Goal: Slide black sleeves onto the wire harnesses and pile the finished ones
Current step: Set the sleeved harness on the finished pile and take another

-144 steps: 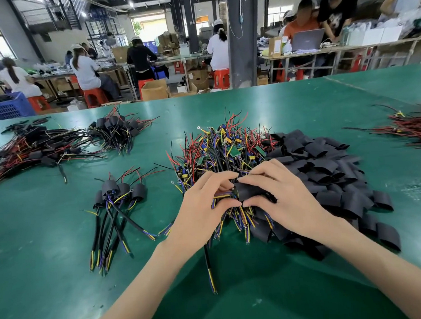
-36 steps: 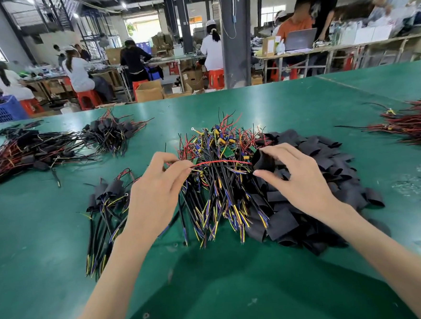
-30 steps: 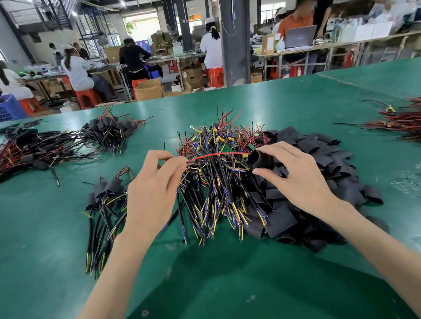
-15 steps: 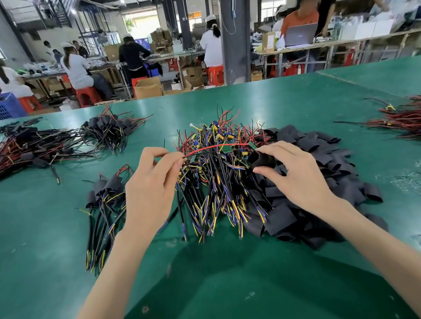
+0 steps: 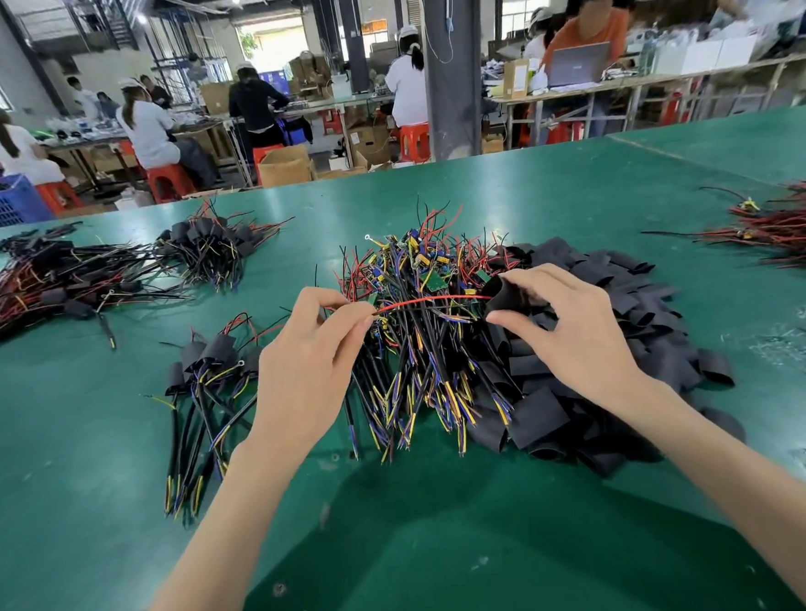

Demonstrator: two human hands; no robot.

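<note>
Wire harnesses (image 5: 414, 352) lie heaped mid green table (image 5: 526, 191), w/ loose black sleeves (image 5: 631, 318) piled touching on the right & the finished pile (image 5: 206, 381) near on the left. Left hand (image 5: 300, 369) pinches one end of a red wire (image 5: 429, 300); right hand (image 5: 570, 331) pinches a sleeve (image 5: 503, 293) at its other end. Risk: the thin wire may buckle or miss the sleeve mouth, or snag neighbouring leads.

harness heap (image 5: 423, 347): black cables with yellow, blue and red leads, fanned out. sleeve heap (image 5: 622, 337): short flattened black tubes, touching its right side. one sleeve (image 5: 503, 294), mouth open, pinched by the right hand (image 5: 572, 336) above the harness heap's right edge; a red lead (image 5: 431, 300), pinched by the left hand (image 5: 307, 364), runs level to it. finished pile (image 5: 202, 395): sleeved harnesses, left of the harness heap, apart.
</note>
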